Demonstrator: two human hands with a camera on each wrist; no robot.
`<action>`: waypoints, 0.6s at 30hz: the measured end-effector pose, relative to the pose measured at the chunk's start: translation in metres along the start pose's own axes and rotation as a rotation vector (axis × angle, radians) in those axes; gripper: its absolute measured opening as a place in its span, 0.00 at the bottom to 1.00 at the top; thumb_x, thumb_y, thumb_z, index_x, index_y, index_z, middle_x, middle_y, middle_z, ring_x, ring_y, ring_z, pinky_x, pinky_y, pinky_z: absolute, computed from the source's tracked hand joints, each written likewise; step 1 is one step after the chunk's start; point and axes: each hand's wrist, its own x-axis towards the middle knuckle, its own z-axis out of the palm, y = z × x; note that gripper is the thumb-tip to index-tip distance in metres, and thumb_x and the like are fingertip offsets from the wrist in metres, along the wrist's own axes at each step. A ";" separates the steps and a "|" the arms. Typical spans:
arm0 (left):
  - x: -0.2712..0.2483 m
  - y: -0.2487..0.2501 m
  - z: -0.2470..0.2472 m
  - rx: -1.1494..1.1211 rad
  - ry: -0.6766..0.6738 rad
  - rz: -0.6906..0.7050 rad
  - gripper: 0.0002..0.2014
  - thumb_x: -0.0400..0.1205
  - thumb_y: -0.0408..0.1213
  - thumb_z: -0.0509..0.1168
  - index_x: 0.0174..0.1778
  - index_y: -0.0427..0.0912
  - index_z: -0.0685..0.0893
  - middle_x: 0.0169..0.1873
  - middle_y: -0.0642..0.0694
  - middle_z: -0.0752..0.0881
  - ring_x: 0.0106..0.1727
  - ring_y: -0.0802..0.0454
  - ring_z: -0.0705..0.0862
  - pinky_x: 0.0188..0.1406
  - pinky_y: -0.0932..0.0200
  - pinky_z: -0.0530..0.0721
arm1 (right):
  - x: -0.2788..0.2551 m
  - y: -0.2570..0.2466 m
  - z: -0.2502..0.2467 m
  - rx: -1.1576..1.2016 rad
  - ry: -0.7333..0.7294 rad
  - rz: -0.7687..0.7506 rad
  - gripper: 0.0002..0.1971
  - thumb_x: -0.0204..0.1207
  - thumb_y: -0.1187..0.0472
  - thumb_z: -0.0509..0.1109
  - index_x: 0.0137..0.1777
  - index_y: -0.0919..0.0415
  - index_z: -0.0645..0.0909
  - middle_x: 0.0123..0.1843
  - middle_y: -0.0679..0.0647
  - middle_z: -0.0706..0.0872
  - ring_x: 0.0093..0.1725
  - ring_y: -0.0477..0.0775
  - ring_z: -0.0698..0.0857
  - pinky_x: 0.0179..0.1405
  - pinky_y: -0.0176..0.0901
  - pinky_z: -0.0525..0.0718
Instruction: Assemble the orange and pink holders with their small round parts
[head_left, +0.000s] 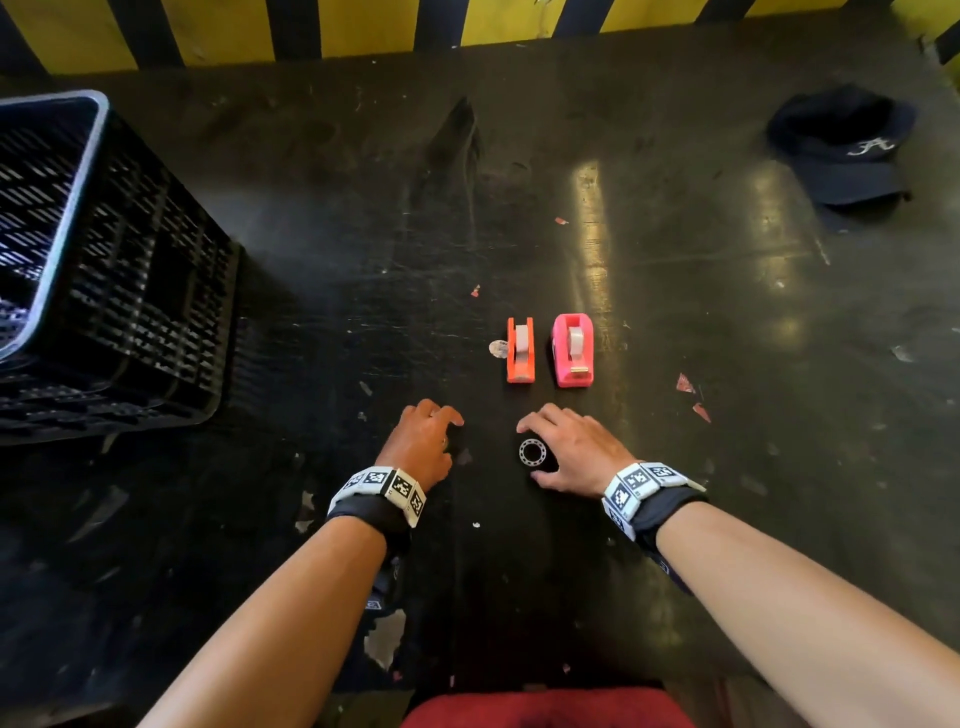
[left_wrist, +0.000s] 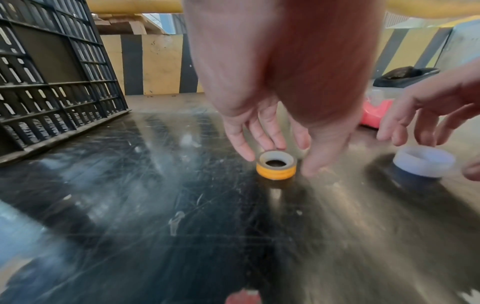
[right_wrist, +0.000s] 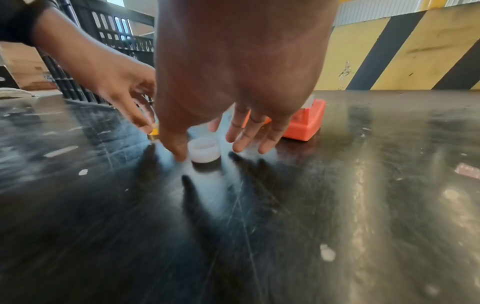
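Note:
The orange holder (head_left: 521, 349) and the pink holder (head_left: 572, 349) stand side by side on the dark table, each with a pale roll in it. My left hand (head_left: 441, 426) hovers just in front of them. Its straight fingers and thumb are spread around a small orange ring (left_wrist: 276, 167) without gripping it. My right hand (head_left: 535, 451) reaches over a white-rimmed round part (head_left: 523, 452) that lies flat. The thumb (right_wrist: 179, 154) is beside the white part (right_wrist: 203, 151) and the fingers are above it. The orange holder (right_wrist: 303, 123) sits right behind.
A black slotted crate (head_left: 104, 270) stands at the left. A dark cap (head_left: 841, 145) lies at the far right. A yellow-and-black barrier (head_left: 363, 26) closes the back. A small pale disc (head_left: 498, 348) lies beside the orange holder, and red scraps (head_left: 685, 383) lie to the right.

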 end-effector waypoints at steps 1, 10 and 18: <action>-0.001 -0.003 0.003 -0.020 0.020 0.004 0.26 0.80 0.30 0.71 0.75 0.50 0.78 0.74 0.42 0.76 0.74 0.42 0.74 0.75 0.47 0.79 | 0.000 0.000 0.002 -0.012 0.009 0.007 0.30 0.73 0.47 0.78 0.74 0.45 0.73 0.67 0.49 0.78 0.65 0.54 0.80 0.64 0.54 0.80; 0.007 -0.013 -0.035 -0.153 0.179 0.062 0.21 0.81 0.35 0.73 0.71 0.45 0.81 0.62 0.40 0.84 0.61 0.42 0.86 0.59 0.52 0.86 | 0.032 -0.032 -0.030 -0.058 0.206 -0.117 0.19 0.73 0.55 0.76 0.64 0.50 0.80 0.60 0.50 0.84 0.60 0.55 0.82 0.54 0.53 0.81; 0.055 -0.016 -0.081 -0.168 0.267 0.074 0.22 0.79 0.39 0.74 0.70 0.46 0.81 0.62 0.41 0.87 0.63 0.42 0.86 0.63 0.48 0.84 | 0.105 -0.052 -0.079 -0.137 0.238 -0.024 0.22 0.73 0.52 0.78 0.67 0.50 0.80 0.65 0.52 0.81 0.67 0.58 0.79 0.68 0.59 0.76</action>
